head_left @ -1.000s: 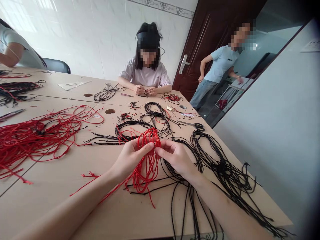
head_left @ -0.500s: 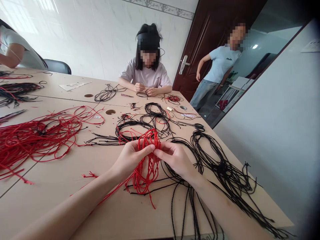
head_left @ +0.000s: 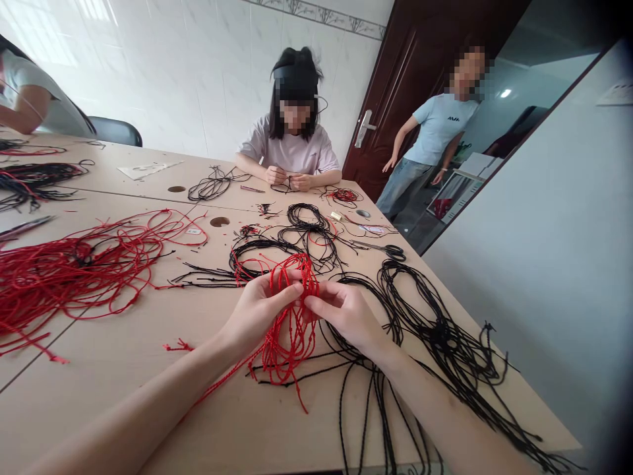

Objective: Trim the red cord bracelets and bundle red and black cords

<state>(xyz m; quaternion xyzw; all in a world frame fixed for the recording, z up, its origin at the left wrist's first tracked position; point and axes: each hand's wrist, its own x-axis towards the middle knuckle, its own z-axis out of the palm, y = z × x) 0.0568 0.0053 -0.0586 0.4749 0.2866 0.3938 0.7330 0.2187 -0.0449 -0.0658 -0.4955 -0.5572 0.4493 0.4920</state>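
Both my hands meet over the middle of a pale wooden table (head_left: 123, 369). My left hand (head_left: 257, 313) is closed around a bundle of red knotted cords (head_left: 289, 330), thumb pressed toward the other hand. My right hand (head_left: 346, 313) pinches the same red bundle from the right, fingers curled. The red loops stick up above my fingers and hang down onto the table below them. Black cords (head_left: 435, 330) lie under and to the right of my right wrist.
A large heap of loose red cord (head_left: 74, 270) lies at the left. Black coils (head_left: 301, 231) and scissors (head_left: 390, 249) sit beyond my hands. A seated person (head_left: 291, 145) works cords opposite, another person (head_left: 435, 138) stands by the dark door, and an arm (head_left: 24, 109) shows far left.
My hands stay together on the red bundle with only slight finger movement. The standing person by the door has shifted their arms.
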